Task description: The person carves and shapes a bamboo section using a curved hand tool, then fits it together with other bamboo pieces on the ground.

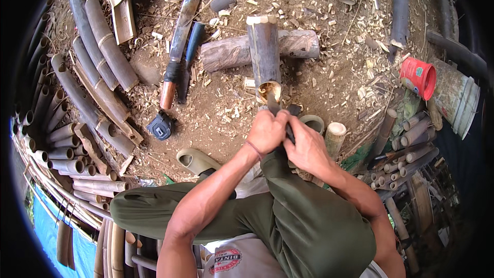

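A bamboo section (264, 46) lies with its near end pointing at me, propped across a short log (224, 54). The blade of a narrow knife (274, 104) reaches into the pale rim of that open end. My left hand (267, 131) is closed around the knife near its blade. Close beside it, my right hand (307, 146) is closed on the dark handle, above my raised knee. The fingers hide much of the handle. A bamboo tube (312, 122) and a pale-topped bamboo piece (335, 136) stand just beyond my right hand.
Left of the log lie a machete (182, 31), a blue-handled tool (194, 41) and a tape measure (160, 126). Bamboo poles (110, 46) are spread and stacked at left. A red container (418, 78), a dirty bucket (455, 98) and stacked bamboo (411, 159) stand right. Wood chips litter the ground.
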`<control>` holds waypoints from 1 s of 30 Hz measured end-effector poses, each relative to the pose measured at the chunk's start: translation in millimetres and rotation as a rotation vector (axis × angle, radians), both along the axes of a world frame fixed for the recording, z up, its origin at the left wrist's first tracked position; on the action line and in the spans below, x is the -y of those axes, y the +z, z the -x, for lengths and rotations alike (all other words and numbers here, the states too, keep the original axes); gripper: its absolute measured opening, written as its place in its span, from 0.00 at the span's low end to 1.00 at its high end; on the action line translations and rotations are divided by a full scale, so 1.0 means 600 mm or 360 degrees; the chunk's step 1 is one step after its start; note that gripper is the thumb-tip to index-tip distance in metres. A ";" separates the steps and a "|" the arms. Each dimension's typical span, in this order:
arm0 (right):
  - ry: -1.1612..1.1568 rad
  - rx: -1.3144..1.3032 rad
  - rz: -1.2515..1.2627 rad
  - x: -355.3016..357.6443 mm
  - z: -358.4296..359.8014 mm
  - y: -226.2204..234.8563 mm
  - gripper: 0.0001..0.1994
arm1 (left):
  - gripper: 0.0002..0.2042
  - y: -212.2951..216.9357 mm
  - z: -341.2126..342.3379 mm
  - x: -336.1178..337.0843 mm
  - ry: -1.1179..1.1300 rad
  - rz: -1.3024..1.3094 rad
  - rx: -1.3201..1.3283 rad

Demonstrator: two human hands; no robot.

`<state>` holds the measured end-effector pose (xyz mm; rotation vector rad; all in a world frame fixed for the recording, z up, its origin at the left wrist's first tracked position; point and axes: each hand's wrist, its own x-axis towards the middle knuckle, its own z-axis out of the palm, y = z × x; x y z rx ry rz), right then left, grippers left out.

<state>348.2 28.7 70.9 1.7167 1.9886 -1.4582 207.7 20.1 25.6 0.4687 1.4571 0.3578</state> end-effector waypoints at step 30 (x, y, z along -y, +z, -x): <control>-0.0662 -0.0463 0.0364 -0.028 0.025 0.043 0.15 | 0.39 0.065 0.016 0.145 -0.0209 -0.0670 0.0298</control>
